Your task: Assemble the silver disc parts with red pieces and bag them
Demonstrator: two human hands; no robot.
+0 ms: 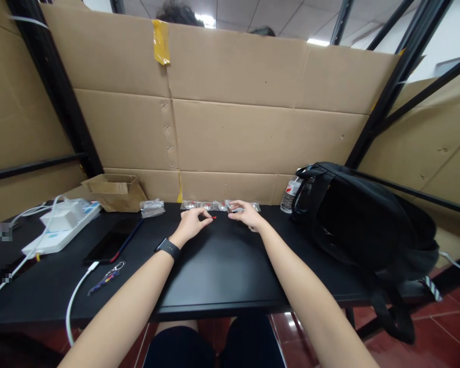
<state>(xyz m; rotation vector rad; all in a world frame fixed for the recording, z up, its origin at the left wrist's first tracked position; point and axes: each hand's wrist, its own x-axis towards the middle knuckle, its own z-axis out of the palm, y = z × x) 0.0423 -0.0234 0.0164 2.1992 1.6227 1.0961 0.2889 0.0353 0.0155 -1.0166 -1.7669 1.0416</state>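
Note:
My left hand [193, 223] is closed in a pinch over the black table, with a tiny red piece [214, 217] at its thumb and fingertips. The piece is too small to name. Across a short gap, my right hand [247, 214] has its fingers bent around the edge of a small clear plastic bag [227, 205]; the fingers partly hide the grip. Along the foot of the cardboard wall lies a row of clear plastic bags [190, 205] with small red and pale contents. A dark watch [167, 248] is on my left wrist.
On the left are a brown paper bag [117, 192], folded clear plastic [152, 208], a power strip [63, 230], a phone [109, 240], a pen [126, 240] and a keychain [106, 279]. A water bottle [289, 195] and a black backpack [364, 220] stand right. Cardboard [230, 122] walls the back.

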